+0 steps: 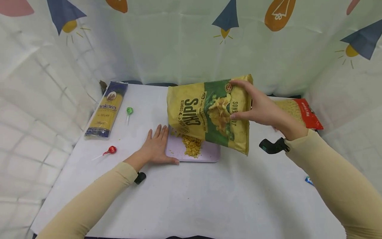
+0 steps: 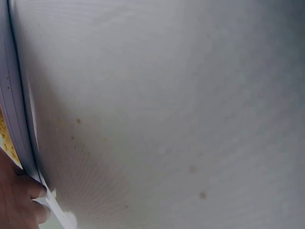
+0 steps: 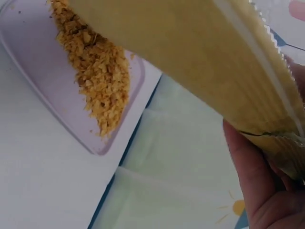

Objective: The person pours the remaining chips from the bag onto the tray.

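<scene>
My right hand (image 1: 259, 103) grips one end of a yellow and green chip bag (image 1: 191, 109), tilted on its side above a lilac tray (image 1: 211, 153). Crushed chips (image 1: 192, 146) lie heaped on the tray, partly hidden by the bag in the head view. In the right wrist view the crumbs (image 3: 102, 81) form a long pile below the bag's plain yellow side (image 3: 181, 57). With fingers spread, my left hand (image 1: 156, 146) rests against the tray's left edge. Only some fingers (image 2: 21, 200) of it show in the left wrist view, beside the tray's rim (image 2: 16, 100).
A pasta packet (image 1: 107, 109) lies at the table's back left. Near it are a green lollipop (image 1: 129, 111) and a red lollipop (image 1: 111, 150). Behind the right arm sits a red and clear packet (image 1: 307, 114). A small blue wrapper (image 1: 309, 180) is partly covered by the right sleeve.
</scene>
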{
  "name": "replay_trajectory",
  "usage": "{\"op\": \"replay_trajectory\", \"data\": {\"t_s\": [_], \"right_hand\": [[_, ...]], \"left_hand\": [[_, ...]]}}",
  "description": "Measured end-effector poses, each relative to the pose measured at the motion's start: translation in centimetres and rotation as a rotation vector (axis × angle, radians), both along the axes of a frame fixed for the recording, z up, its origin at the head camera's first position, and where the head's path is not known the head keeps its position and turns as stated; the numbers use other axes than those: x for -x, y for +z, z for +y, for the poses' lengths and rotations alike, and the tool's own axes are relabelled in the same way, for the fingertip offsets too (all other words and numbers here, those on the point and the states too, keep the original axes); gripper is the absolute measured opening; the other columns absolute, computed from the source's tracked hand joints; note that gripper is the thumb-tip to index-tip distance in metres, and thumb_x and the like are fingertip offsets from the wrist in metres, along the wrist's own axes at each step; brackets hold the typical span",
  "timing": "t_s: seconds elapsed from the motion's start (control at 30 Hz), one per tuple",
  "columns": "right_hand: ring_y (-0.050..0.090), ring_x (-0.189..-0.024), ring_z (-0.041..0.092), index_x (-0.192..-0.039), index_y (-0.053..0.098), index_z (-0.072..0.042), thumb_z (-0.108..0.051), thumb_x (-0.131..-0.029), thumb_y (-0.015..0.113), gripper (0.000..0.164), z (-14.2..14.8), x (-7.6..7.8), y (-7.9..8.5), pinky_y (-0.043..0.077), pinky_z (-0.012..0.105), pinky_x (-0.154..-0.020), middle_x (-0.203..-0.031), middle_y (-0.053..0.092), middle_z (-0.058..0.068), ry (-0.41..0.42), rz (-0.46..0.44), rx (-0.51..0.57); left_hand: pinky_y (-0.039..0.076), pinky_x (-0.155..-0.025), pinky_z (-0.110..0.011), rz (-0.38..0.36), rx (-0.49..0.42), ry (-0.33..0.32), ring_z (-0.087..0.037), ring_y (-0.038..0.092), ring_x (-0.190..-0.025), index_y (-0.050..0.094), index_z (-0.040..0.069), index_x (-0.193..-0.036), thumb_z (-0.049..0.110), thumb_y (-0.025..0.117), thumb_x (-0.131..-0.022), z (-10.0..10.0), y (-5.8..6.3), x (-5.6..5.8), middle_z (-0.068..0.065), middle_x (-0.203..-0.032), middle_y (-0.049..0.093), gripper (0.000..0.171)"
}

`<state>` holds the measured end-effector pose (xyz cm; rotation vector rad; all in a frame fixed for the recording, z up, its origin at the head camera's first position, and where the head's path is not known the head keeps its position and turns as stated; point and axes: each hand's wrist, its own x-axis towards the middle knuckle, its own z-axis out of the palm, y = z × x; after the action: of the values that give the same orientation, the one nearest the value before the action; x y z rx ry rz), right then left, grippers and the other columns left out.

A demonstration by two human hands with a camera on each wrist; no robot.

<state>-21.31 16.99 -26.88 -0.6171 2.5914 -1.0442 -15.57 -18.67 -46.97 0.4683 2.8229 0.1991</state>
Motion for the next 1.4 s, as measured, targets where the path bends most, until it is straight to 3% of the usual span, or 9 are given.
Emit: {"op": "replay_trajectory", "data": {"t_s": [0.47,0.7,1.0,1.4], "right_hand": [[0.058,-0.12,0.033,-0.16,0.026,-0.035,-0.019,-0.085,0.086,0.097,1.6,-1.7,-0.9,0.057,0.045,-0.091,-0.149,0.036,0.01,0.039,-0.02,-0.019],[0.057,-0.12,0.036,-0.159,0.028,-0.034,-0.02,-0.084,0.087,0.097,2.1,-2.4,-1.0,0.058,0.049,-0.09,-0.148,0.037,0.012,0.057,0.002,-0.043],[0.058,-0.119,0.035,-0.159,0.028,-0.034,-0.022,-0.083,0.087,0.098,2.9,-2.4,-0.9,0.055,0.053,-0.09,-0.148,0.042,0.011,0.06,0.076,-0.089],[0.061,-0.111,0.035,-0.158,0.031,-0.031,-0.018,-0.082,0.088,0.096,3.1,-2.1,-0.5,0.056,0.04,-0.082,-0.141,0.045,0.013,0.055,0.084,-0.086]], "left_hand": [[0.009,-0.122,-0.071,0.02,0.014,-0.014,-0.049,0.002,-0.157,0.007,-0.012,-0.159,0.085,0.068,-0.069,0.0,-0.3,0.1,-0.03,-0.168,0.009,0.146],[0.009,-0.122,-0.071,0.02,0.017,-0.016,-0.049,0.002,-0.157,0.008,-0.012,-0.159,0.086,0.067,-0.069,0.0,-0.2,0.1,-0.031,-0.168,0.01,0.146],[0.01,-0.123,-0.07,0.031,0.03,-0.016,-0.049,0.004,-0.157,0.009,-0.013,-0.159,0.087,0.067,-0.068,0.1,-0.2,0.1,-0.031,-0.168,0.011,0.146],[0.008,-0.123,-0.07,0.017,0.021,-0.013,-0.048,0.001,-0.158,0.007,-0.012,-0.159,0.086,0.068,-0.069,0.0,-0.2,0.2,-0.029,-0.169,0.009,0.147]]}}
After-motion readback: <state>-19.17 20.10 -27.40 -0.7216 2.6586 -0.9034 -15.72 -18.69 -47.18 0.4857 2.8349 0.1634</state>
